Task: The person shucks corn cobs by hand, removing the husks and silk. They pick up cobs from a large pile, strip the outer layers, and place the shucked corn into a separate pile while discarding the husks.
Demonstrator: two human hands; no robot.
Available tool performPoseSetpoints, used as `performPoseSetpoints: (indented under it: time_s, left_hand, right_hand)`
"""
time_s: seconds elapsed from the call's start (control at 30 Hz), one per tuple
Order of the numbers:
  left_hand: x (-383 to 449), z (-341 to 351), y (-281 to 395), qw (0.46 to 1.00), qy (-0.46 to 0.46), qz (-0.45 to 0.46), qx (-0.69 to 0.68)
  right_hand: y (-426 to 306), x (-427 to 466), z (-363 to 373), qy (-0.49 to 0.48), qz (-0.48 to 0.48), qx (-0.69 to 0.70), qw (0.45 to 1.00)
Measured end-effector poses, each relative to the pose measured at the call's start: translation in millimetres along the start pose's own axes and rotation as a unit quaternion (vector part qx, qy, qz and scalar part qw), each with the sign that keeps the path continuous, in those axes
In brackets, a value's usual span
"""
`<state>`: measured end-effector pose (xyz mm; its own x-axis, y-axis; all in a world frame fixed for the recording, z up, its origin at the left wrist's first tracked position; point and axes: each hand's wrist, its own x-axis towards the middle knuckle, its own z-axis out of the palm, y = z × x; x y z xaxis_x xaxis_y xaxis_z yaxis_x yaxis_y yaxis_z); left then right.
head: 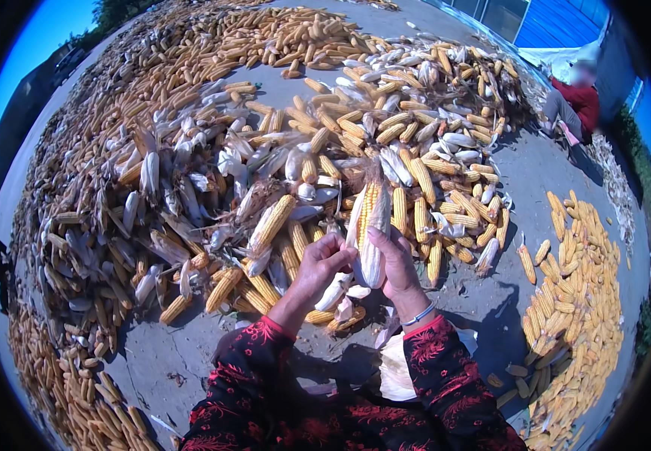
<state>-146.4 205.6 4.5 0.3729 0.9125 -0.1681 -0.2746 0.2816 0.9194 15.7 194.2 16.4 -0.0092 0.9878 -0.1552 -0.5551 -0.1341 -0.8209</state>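
A corn ear (368, 208) stands nearly upright between my hands, silk end away from me. Its pale husk (368, 262) is parted, and a strip of yellow kernels shows along the upper part. My right hand (401, 268) is wrapped round the ear's right side, thumb lying across the front. On the other side, the thumb and fingers of my left hand (325, 262) pinch the husk edge near the ear's lower half. Below the hands, loose husk pieces (334, 293) and a couple of cobs (347, 319) lie on the concrete.
A large heap of partly husked corn (212, 169) spreads ahead and left. Bare cobs form a pile at right (576, 304) and another at lower left (77, 389). At far right, a person in a red top (579, 104) sits low beside scattered husks (612, 186).
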Motion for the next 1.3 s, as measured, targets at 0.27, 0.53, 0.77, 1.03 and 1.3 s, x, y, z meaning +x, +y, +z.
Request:
performPoseSetpoints:
  time_s: [0.27,0.53,0.77,1.03,1.3]
  left_hand:
    - [4,-4,6,0.988,0.067,0.128,0.057]
    - [5,-13,15,0.966,0.144,0.194,0.088]
    - [3,-21,18,0.982,0.114,0.149,-0.027]
    - [5,-24,17,0.978,0.074,0.047,-0.189]
    - [-5,-17,27,0.993,0.035,-0.002,-0.116]
  right_hand:
    - [-6,-9,4,-0.098,0.031,-0.101,0.990]
    - [-4,-9,6,-0.151,0.052,-0.104,0.982]
    - [-7,-14,7,-0.167,0.102,-0.068,0.978]
    - [-3,-13,-6,-0.159,0.155,-0.022,0.975]
    - [-2,-16,2,-0.144,0.103,-0.050,0.983]
